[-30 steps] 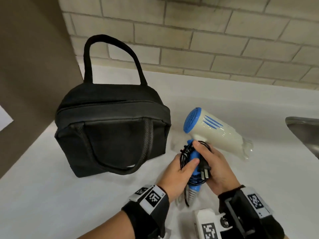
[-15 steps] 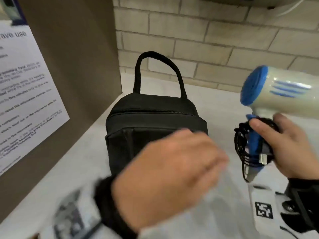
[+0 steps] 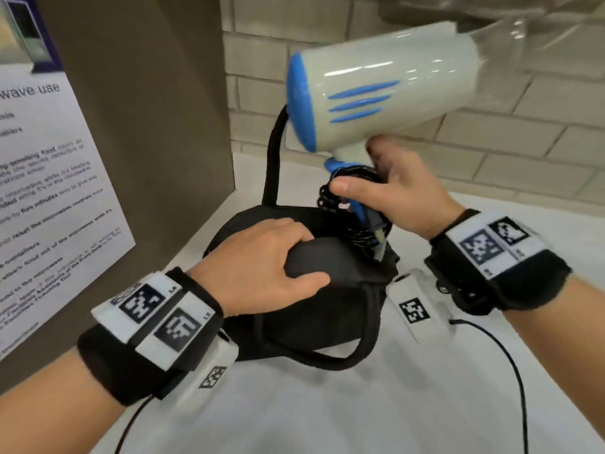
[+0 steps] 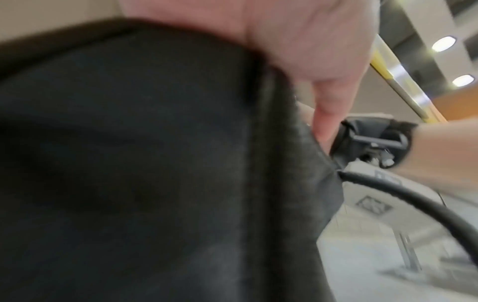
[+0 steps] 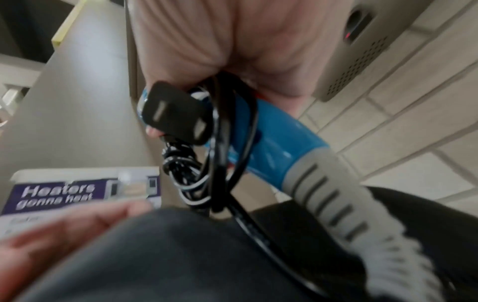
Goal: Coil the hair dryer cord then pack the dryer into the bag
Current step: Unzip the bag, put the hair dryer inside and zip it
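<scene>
The white and blue hair dryer (image 3: 386, 96) is held up above the black bag (image 3: 327, 290). My right hand (image 3: 393, 194) grips its blue handle (image 5: 279, 143) together with the coiled black cord (image 3: 347, 188), and the plug (image 5: 173, 114) lies against the handle. My left hand (image 3: 262, 260) holds the top edge of the bag, fingers over the far side and thumb on the near side. The left wrist view is filled by the bag's fabric (image 4: 129, 163) under my thumb (image 4: 323, 102). Whether the bag's zip is open cannot be told.
The bag stands on a white counter (image 3: 360, 404) against a tiled wall (image 3: 491, 152). A brown panel (image 3: 147, 109) with a printed notice (image 3: 49, 191) rises at the left. One bag handle (image 3: 275, 158) stands up behind; thin sensor cables (image 3: 510, 365) lie on the counter.
My right hand has lifted the dryer higher and over the bag. My left hand, in mid-air before, has come down and taken hold of the bag's top.
</scene>
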